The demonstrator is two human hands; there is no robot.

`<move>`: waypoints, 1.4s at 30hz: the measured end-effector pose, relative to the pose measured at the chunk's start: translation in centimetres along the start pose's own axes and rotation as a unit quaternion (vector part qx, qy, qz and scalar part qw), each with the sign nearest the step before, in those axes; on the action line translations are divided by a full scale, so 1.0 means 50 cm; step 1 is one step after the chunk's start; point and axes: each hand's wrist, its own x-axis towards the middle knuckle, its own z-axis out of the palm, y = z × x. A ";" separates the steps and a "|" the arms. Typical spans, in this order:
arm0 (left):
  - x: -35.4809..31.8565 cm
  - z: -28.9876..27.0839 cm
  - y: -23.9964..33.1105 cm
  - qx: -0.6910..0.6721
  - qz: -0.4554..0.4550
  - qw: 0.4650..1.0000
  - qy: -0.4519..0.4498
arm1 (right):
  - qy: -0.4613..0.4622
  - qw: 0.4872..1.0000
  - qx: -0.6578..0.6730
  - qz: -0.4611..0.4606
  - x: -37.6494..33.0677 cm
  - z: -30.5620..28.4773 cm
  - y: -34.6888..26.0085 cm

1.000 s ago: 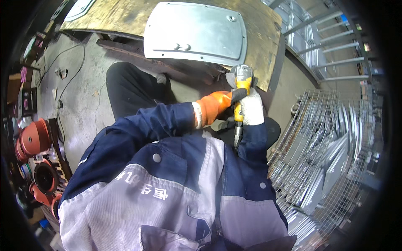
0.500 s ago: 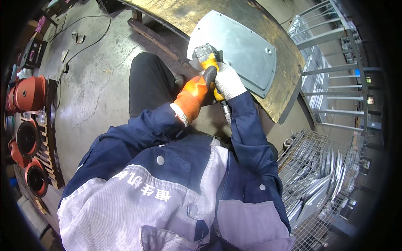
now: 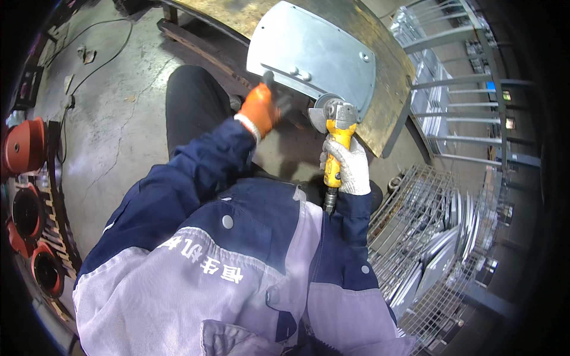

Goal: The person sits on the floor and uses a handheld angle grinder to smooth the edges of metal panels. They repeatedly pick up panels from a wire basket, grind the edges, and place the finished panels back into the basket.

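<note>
Head view: grinder [image 3: 333,127] at plate [image 3: 314,56] edge

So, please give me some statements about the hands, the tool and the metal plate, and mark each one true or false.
1. The right hand holds a yellow angle grinder. True.
2. The left hand wears a white glove. False: its glove is orange; the white one is on the right hand.
3. The left hand is at the lower edge of the grey metal plate. True.
4. The plate lies on the concrete floor. False: it rests on a worn workbench.
5. Wire racks stand at the person's left. False: at the right.
</note>
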 end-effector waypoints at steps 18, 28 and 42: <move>0.070 -0.066 0.128 0.026 0.028 0.997 0.072 | -0.105 0.992 -0.063 0.000 0.057 0.082 0.002; 0.049 -0.053 0.148 0.028 0.061 0.994 0.090 | -0.090 0.995 -0.054 0.005 0.033 0.038 0.019; 0.020 -0.034 0.067 0.077 0.010 0.997 0.000 | -0.001 0.991 -0.131 0.007 -0.078 -0.023 0.096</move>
